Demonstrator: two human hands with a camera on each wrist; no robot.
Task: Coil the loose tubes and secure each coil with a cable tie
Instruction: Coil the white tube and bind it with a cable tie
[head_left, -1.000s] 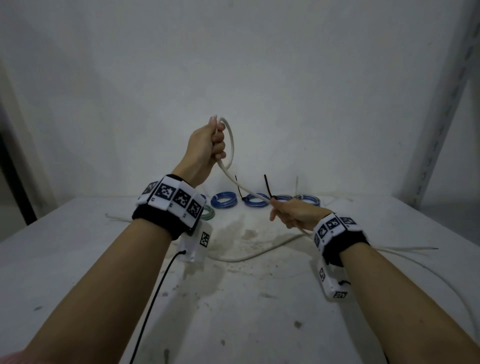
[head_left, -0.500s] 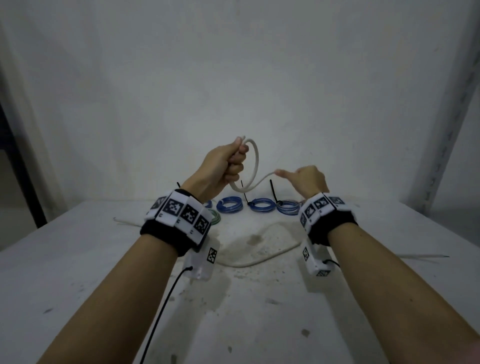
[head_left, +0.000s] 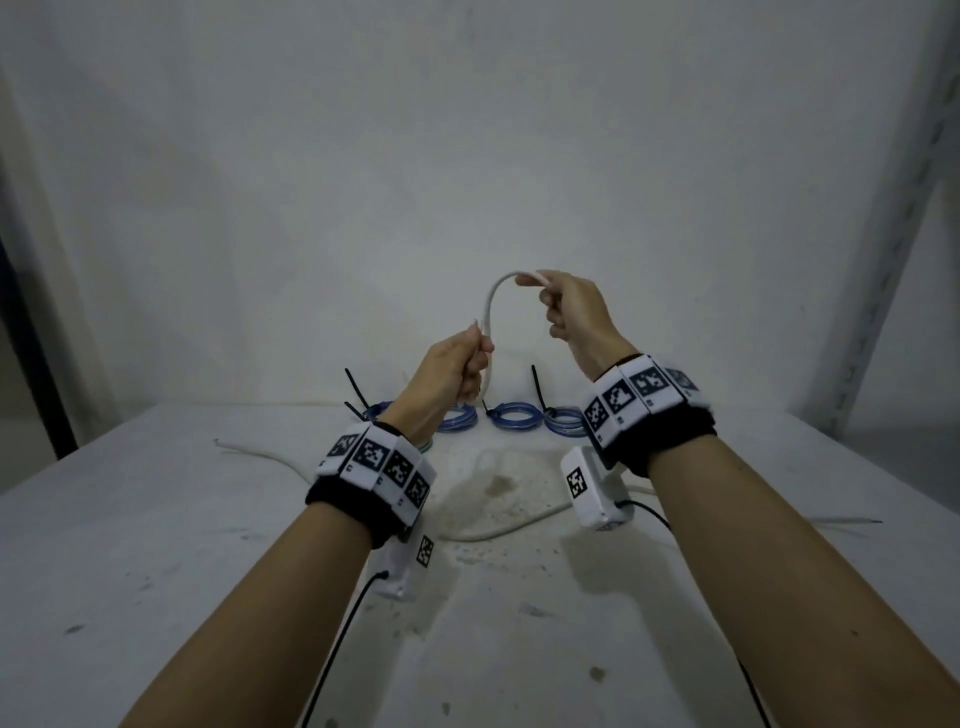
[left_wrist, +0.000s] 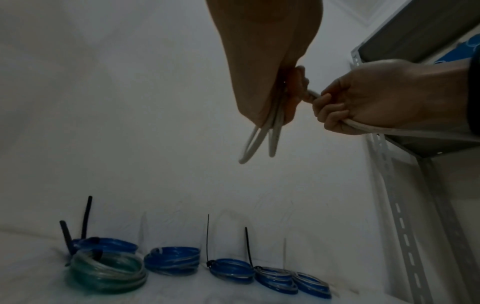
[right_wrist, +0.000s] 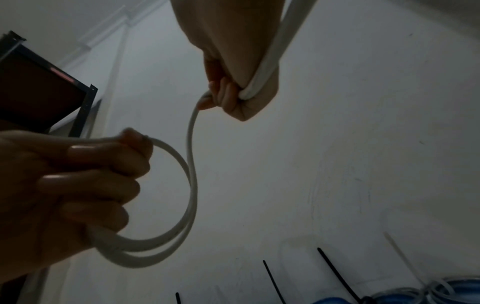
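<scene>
White tube, centre frame: left hand fist-clamps the gathered loops so they cannot spring open; right hand pinches the feed, arching the next turn across. Slack trails on table.

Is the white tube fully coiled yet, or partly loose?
Partly loose: the left hand grips two loops of the white tube; the rest trails past the right hand.

White tube — looped, held aloft
</scene>
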